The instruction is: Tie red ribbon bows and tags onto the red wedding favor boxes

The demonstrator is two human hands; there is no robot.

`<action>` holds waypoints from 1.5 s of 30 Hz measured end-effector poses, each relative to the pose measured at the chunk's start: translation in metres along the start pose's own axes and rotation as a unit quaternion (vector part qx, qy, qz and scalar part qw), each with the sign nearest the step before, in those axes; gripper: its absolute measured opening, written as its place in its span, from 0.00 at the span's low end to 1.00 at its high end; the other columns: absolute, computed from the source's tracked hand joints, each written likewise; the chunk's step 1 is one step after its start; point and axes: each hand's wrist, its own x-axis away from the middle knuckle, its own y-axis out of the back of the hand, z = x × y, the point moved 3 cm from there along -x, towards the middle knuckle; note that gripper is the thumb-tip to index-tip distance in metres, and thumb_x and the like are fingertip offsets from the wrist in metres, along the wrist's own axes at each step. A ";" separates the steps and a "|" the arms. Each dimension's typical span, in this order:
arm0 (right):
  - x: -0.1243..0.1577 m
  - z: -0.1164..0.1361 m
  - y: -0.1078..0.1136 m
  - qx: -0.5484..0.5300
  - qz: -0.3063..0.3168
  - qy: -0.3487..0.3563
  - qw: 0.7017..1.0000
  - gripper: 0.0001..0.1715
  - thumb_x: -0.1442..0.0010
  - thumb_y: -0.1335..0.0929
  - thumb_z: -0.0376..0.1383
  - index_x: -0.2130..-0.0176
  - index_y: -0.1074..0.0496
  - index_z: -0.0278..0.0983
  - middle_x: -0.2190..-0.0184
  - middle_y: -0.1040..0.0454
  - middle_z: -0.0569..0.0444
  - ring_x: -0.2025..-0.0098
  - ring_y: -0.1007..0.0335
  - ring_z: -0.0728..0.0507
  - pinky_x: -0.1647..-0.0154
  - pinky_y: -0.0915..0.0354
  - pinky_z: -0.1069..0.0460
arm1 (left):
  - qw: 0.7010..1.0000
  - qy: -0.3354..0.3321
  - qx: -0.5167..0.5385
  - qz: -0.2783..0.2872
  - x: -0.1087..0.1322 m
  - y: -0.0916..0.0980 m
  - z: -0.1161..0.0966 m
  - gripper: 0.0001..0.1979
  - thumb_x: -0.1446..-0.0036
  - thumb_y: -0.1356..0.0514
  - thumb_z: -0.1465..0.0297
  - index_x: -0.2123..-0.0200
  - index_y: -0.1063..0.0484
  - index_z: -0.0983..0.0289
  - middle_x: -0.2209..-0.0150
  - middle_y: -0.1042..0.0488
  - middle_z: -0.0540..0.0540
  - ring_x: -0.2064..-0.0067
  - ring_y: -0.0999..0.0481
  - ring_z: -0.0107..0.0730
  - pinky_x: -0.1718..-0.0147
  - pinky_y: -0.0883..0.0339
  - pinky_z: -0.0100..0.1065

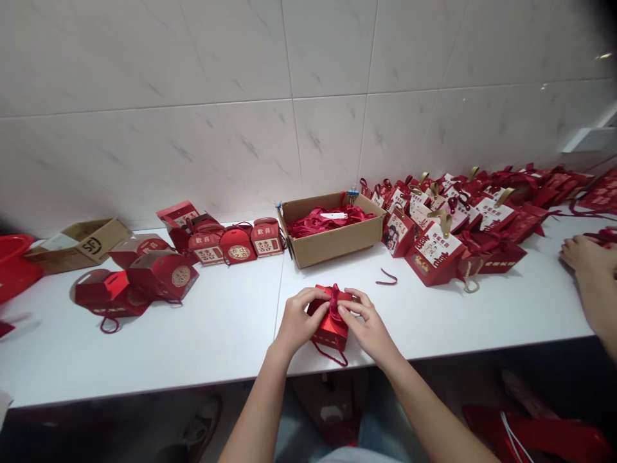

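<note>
A small red gift box (pixel 332 335) stands near the front edge of the white table, with a dark red cord handle (pixel 335 357) hanging at its front. On its top sits a red ribbon (pixel 334 302) gathered into a bow or loop. My left hand (pixel 303 316) pinches the ribbon from the left, thumb and forefinger at its middle. From the right, my right hand (pixel 362 320) also has its fingertips closed on the ribbon. The fingers partly cover the ribbon's knot and the box's sides.
A cardboard box (pixel 337 243) of red ribbons stands behind. Several red boxes (pixel 164 276) are at left, and many decorated ones (pixel 436 254) at right. A ribbon scrap (pixel 387 278) lies between. A co-worker's hand (pixel 585 254) is at far right; a red basin (pixel 17 263) is far left.
</note>
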 end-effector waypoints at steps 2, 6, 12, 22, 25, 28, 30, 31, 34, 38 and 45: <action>0.002 0.000 -0.002 0.023 -0.008 0.008 1.000 0.17 0.43 0.35 0.46 0.59 0.23 0.43 0.46 0.38 0.48 0.43 0.43 0.38 0.43 0.42 0.41 | 1.000 -0.001 0.009 -0.019 0.001 -0.002 0.001 0.06 0.47 0.41 0.76 0.66 0.25 0.63 0.64 0.22 0.55 0.60 0.24 0.35 0.57 0.30 0.36; 0.008 0.007 -0.001 0.104 -0.036 0.011 0.994 0.15 0.43 0.36 0.45 0.60 0.24 0.45 0.51 0.33 0.48 0.46 0.41 0.36 0.47 0.40 0.38 | 0.999 -0.007 0.015 -0.037 0.004 -0.003 0.001 0.06 0.47 0.41 0.76 0.67 0.25 0.63 0.65 0.22 0.55 0.60 0.23 0.34 0.58 0.29 0.35; -0.001 0.018 0.012 0.201 -0.065 0.088 0.974 0.10 0.42 0.37 0.36 0.60 0.30 0.38 0.60 0.26 0.49 0.54 0.32 0.39 0.49 0.42 0.38 | 0.999 -0.038 0.006 -0.012 0.006 0.000 -0.003 0.08 0.47 0.42 0.78 0.67 0.25 0.62 0.64 0.22 0.55 0.59 0.23 0.34 0.56 0.29 0.35; -0.023 0.029 0.016 0.211 0.086 0.235 0.945 0.20 0.44 0.36 0.30 0.50 0.33 0.37 0.58 0.24 0.50 0.56 0.30 0.43 0.48 0.42 0.44 | 0.995 -0.096 -0.034 -0.002 0.009 0.008 -0.004 0.10 0.46 0.44 0.79 0.63 0.26 0.62 0.62 0.24 0.57 0.59 0.24 0.32 0.59 0.29 0.34; -0.017 0.039 0.020 0.252 0.070 0.258 0.930 0.20 0.42 0.35 0.31 0.49 0.33 0.37 0.62 0.24 0.51 0.60 0.30 0.43 0.48 0.45 0.43 | 0.993 -0.106 -0.044 -0.007 0.011 0.008 -0.003 0.10 0.45 0.44 0.79 0.63 0.27 0.62 0.63 0.25 0.57 0.60 0.25 0.32 0.60 0.29 0.34; -0.009 0.047 0.027 0.254 0.111 0.222 0.935 0.20 0.41 0.36 0.35 0.47 0.35 0.38 0.72 0.26 0.55 0.69 0.32 0.46 0.57 0.40 0.47 | 0.993 -0.109 -0.049 -0.009 0.012 0.007 -0.003 0.10 0.45 0.44 0.79 0.62 0.27 0.62 0.63 0.25 0.56 0.60 0.25 0.31 0.61 0.29 0.34; -0.005 0.050 0.030 0.226 0.193 0.164 0.941 0.25 0.40 0.35 0.39 0.44 0.38 0.39 0.80 0.31 0.60 0.76 0.36 0.48 0.68 0.39 0.52 | 0.993 -0.109 -0.050 -0.008 0.012 0.007 -0.004 0.10 0.45 0.45 0.79 0.62 0.27 0.62 0.63 0.25 0.56 0.60 0.25 0.31 0.61 0.29 0.34; -0.004 0.050 0.031 0.213 0.225 0.136 0.941 0.27 0.40 0.35 0.41 0.43 0.40 0.40 0.82 0.33 0.62 0.79 0.38 0.49 0.73 0.41 0.54 | 0.993 -0.108 -0.050 -0.006 0.012 0.007 -0.004 0.10 0.45 0.45 0.78 0.62 0.27 0.62 0.63 0.26 0.56 0.60 0.25 0.31 0.61 0.29 0.33; -0.011 0.050 0.034 0.188 0.189 0.104 0.958 0.26 0.39 0.38 0.45 0.43 0.39 0.40 0.78 0.30 0.59 0.77 0.36 0.49 0.74 0.41 0.54 | 0.993 -0.105 -0.045 -0.002 0.013 0.008 -0.006 0.10 0.44 0.45 0.78 0.63 0.27 0.62 0.63 0.26 0.57 0.60 0.25 0.32 0.61 0.29 0.34; -0.029 0.047 0.024 0.124 0.136 0.118 0.976 0.25 0.40 0.37 0.44 0.45 0.36 0.39 0.54 0.28 0.48 0.63 0.30 0.46 0.65 0.35 0.52 | 0.993 -0.111 -0.042 0.007 0.013 0.011 -0.008 0.09 0.44 0.45 0.77 0.63 0.27 0.62 0.63 0.26 0.57 0.60 0.26 0.32 0.61 0.30 0.34; -0.037 0.049 0.008 0.079 0.216 0.128 0.965 0.14 0.46 0.31 0.36 0.58 0.26 0.37 0.62 0.24 0.52 0.62 0.30 0.46 0.60 0.36 0.51 | 0.993 -0.090 -0.072 0.014 0.013 0.017 -0.010 0.05 0.44 0.43 0.75 0.64 0.32 0.62 0.66 0.26 0.53 0.64 0.26 0.29 0.63 0.31 0.31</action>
